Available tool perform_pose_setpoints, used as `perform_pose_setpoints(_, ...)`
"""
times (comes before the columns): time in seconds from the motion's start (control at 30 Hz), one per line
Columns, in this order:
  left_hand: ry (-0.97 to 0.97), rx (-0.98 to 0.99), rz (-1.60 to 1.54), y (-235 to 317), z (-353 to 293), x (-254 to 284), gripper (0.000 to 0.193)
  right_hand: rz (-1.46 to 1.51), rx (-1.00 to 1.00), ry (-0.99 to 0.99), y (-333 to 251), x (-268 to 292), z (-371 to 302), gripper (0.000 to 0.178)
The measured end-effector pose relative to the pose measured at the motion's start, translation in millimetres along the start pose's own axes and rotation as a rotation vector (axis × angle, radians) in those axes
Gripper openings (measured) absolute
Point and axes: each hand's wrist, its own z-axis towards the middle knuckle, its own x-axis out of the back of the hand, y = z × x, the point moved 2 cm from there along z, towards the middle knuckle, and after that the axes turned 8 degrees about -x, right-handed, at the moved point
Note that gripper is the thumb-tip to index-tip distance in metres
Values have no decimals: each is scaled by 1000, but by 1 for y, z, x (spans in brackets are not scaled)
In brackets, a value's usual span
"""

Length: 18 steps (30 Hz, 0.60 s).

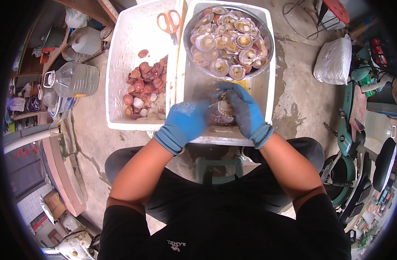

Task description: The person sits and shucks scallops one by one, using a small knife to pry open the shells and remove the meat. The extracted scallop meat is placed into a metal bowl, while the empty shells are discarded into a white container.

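Both my hands wear blue gloves with grey cuffs and meet over the right-hand white foam box [271,93]. My right hand [245,106] is closed round a scallop [225,108], its pale ribbed shell showing below the fingers. My left hand [187,119] is a fist, its front smeared by motion. A thin metal tool [213,104] juts from it toward the scallop; its handle is hidden in the glove. Just beyond my hands, a round metal basin [267,28] holds many opened scallops [233,41] on the half shell. More shells [222,119] lie partly hidden beneath my hands.
A second white foam box [114,86] on the left contains reddish whole scallops [147,82]. Orange-handled scissors [169,24] rest at its far right. Beyond are a clear plastic jug [79,80], a white sack [332,60] and a green scooter [346,117]. A green stool [202,167] stands between my legs.
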Motion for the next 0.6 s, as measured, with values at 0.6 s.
perform_pose_setpoints(0.6, -60, 106, 227, 21, 3, -26, 23, 52, -52, -164, 7, 14, -2, 43)
